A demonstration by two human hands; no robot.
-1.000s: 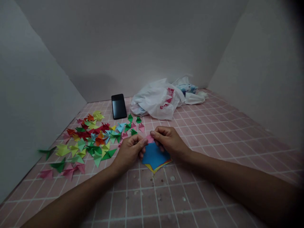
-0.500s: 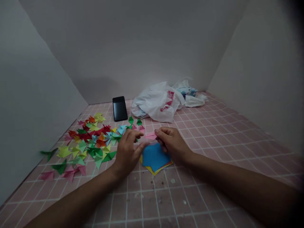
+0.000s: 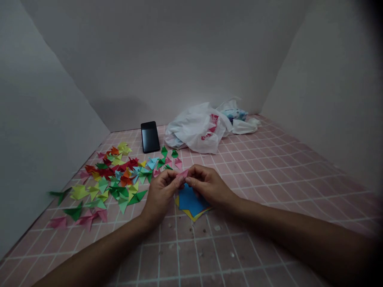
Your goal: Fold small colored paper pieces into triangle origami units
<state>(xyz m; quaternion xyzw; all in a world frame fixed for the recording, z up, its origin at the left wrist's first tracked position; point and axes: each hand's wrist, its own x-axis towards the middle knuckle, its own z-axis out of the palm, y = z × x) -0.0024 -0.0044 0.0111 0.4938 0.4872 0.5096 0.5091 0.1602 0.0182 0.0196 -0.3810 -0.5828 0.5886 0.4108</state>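
Observation:
My left hand (image 3: pixel 161 191) and my right hand (image 3: pixel 206 185) meet over the pink tiled floor, both pinching a small pink paper piece (image 3: pixel 183 173) between fingertips. Just beneath the hands lies a small stack of paper squares (image 3: pixel 190 202), blue on top with yellow and red edges showing. To the left spreads a pile of folded paper triangles (image 3: pixel 116 177) in green, yellow, red, pink and light blue.
A black phone (image 3: pixel 150 136) lies flat near the back wall. White plastic bags (image 3: pixel 199 127) are heaped at the back, right of the phone. Grey walls close in on the left, back and right. Pink tiled floor (image 3: pixel 269 167) stretches to the right.
My left hand had let go and swept over the paper; now its fingertips pinch the pink piece again beside my right hand. The pink piece looks narrower.

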